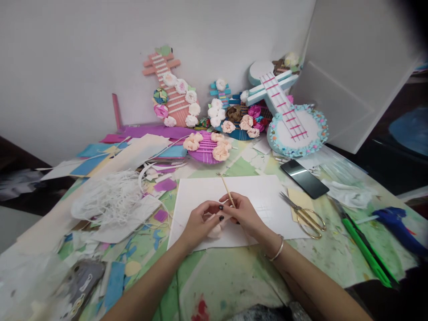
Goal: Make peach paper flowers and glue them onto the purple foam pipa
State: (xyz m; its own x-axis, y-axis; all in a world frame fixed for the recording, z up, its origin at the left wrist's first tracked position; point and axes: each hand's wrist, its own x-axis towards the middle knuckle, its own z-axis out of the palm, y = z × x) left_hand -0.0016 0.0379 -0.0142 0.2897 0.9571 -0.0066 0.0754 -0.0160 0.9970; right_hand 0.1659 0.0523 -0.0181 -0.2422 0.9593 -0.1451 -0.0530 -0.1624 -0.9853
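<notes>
Both my hands meet over a white board [267, 196] lying on the table. My left hand [203, 219] is closed around a pale peach paper flower [215, 229], which is partly hidden by the fingers. My right hand [245, 213] grips a thin wooden stick [228, 189] that points up and away, and its fingertips touch the flower. Right of the board lie gold-handled scissors [309, 220], their blades pointing toward the board. Beyond the board rests a purple instrument-shaped craft piece [207, 151] with peach paper flowers on it.
Decorated guitar-shaped pieces, one pink [177, 107] and one white and light blue [290, 120], lean at the back. A tangle of white string [110, 196] lies left. A black phone [305, 178], green cutter [366, 249] and blue glue gun [401, 227] lie right. Paper scraps cover the left side.
</notes>
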